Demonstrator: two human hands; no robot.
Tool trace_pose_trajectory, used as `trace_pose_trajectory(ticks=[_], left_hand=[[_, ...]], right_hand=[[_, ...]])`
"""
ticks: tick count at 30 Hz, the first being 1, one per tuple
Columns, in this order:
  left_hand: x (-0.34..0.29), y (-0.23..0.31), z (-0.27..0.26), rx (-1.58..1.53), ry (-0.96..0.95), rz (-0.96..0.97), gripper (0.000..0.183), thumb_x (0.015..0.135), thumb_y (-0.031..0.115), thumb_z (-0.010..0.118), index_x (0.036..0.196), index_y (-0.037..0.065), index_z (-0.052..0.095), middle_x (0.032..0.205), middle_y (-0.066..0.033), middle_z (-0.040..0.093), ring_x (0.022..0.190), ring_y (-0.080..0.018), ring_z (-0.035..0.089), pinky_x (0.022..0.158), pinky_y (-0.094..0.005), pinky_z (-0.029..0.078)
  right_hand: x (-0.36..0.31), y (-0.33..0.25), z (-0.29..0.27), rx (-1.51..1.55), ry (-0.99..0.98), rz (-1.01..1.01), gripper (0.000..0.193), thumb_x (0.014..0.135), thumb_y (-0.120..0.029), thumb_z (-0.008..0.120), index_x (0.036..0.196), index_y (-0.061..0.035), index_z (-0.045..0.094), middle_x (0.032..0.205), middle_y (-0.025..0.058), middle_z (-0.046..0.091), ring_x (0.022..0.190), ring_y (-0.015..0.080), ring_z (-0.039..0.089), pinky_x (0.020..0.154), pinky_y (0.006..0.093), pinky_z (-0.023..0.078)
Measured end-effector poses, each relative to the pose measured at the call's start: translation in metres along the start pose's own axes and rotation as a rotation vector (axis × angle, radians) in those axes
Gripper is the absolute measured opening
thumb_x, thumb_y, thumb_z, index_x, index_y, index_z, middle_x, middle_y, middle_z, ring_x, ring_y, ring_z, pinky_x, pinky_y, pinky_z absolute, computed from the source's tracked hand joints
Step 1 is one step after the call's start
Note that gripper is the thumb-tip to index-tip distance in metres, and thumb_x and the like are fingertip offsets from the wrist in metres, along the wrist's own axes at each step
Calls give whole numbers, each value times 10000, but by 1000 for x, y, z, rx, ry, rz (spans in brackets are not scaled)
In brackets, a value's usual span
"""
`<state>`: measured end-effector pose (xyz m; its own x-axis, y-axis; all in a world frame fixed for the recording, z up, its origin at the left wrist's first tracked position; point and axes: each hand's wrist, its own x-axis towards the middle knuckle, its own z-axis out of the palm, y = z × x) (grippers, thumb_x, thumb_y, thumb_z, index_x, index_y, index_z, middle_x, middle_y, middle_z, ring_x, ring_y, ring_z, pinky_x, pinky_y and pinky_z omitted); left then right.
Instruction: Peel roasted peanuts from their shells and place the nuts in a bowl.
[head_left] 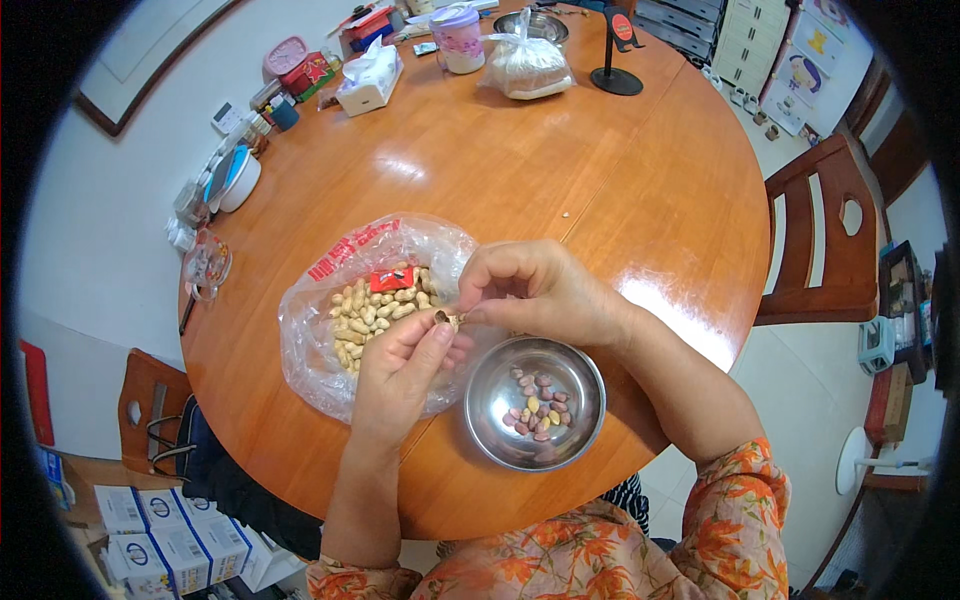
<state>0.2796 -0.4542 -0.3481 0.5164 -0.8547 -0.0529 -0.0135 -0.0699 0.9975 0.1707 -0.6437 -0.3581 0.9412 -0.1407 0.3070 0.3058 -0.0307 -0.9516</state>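
Between the thumb and fingers of my left hand [395,370] is a cracked peanut shell [442,317], its dark hollow inside showing. The thumb and fingertips of my right hand [545,292] pinch together at the shell's other side; whether a kernel is between them is hidden. Both hands are over the edge of a clear plastic bag [305,345], spread open on the table and holding many unshelled peanuts [375,310]. On top of the peanuts lies a small red packet [391,279]. Just below my right hand, a round steel bowl [483,400] contains several shelled peanut kernels [540,407].
The round wooden table [640,180] extends ahead. Along its far side stand a tissue box [370,80], a pink-and-white lidded cup [459,42], a tied plastic bag [525,70] and a black stand [615,80]. A wooden chair [825,230] is at the right.
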Motion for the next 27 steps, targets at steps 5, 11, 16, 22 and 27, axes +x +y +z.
trace_pose_trajectory(ticks=[5, 11, 16, 22, 27], left_hand=[[2, -6, 1, -44, 100, 89, 248, 961, 67, 645, 1179, -52, 656, 961, -46, 693, 830, -79, 623, 745, -220, 508], [5, -12, 1, -111, 120, 173, 211, 930, 18, 675, 1130, -46, 657, 987, -64, 699, 857, -98, 649, 750, -216, 526], [6, -7, 11, -190, 143, 155, 193, 924, 22, 669, 1111, -19, 643, 974, -84, 709, 823, -115, 673, 717, -242, 564], [4, -8, 9, -142, 142, 152, 200, 915, 2, 674, 1109, -23, 637, 995, -100, 708, 814, -128, 683, 737, -252, 574], [2, -6, 15, -29, 176, 263, 195, 903, -18, 691, 1091, -40, 647, 973, -102, 709, 825, -131, 682, 743, -245, 560]], right_hand=[[0, -11, 5, -111, 4, 49, 108, 858, -12, 712, 953, -6, 663, 955, 34, 650, 919, 109, 615, 793, 259, 490], [1, -8, 9, -393, 28, -218, 185, 807, -66, 745, 948, -3, 643, 854, 110, 651, 775, 211, 642, 667, 319, 511], [2, -4, 8, -510, 73, -302, 229, 766, -74, 785, 925, -9, 634, 838, 134, 633, 736, 271, 629, 637, 355, 494], [0, -10, 11, -603, 85, -204, 218, 785, -49, 768, 962, -12, 646, 898, 131, 656, 840, 300, 654, 716, 366, 509], [0, -4, 10, -591, 105, -290, 222, 756, -40, 768, 936, -1, 644, 867, 151, 647, 813, 334, 650, 694, 387, 506]])
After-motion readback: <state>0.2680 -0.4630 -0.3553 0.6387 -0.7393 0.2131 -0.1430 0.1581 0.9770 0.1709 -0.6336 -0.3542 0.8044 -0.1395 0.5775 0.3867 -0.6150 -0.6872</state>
